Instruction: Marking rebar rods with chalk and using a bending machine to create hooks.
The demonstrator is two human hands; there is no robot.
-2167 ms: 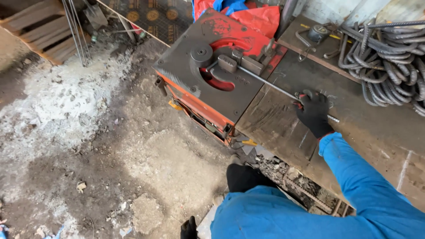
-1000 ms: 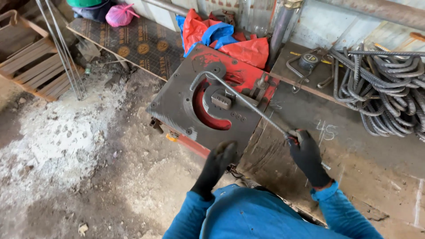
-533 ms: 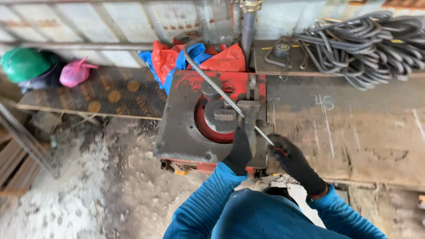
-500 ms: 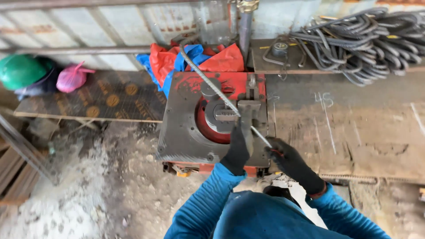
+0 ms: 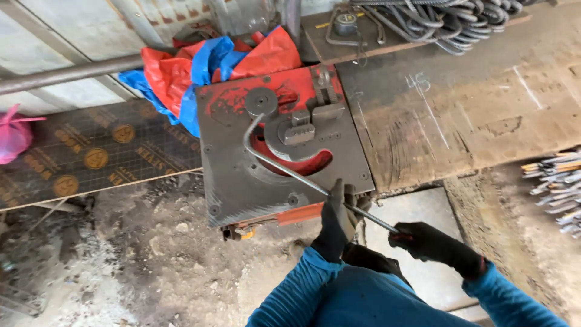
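A thin steel rod [image 5: 275, 165] lies across the red and grey bending machine [image 5: 230, 181], curved into a hook around the round disc [image 5: 284, 136] and its roller [image 5: 261, 101]. Both my hands wear black gloves and blue sleeves. My left hand [image 5: 336, 221] grips the rod at the machine's near edge. My right hand [image 5: 431, 242] holds the rod's near end, lower and to the right.
A worn wooden bench top [image 5: 460, 115] with chalk marks adjoins the machine on the right. Coiled bent rods [image 5: 448, 18] lie at the far edge. A red and blue tarp [image 5: 206, 66], a pipe [image 5: 66, 74], printed board [image 5: 91, 154] and cut rod ends [image 5: 560, 178] surround it.
The rod, straight before, is now bent into a hook around the disc. Both hands have drawn back to the machine's near edge; the view has shifted.
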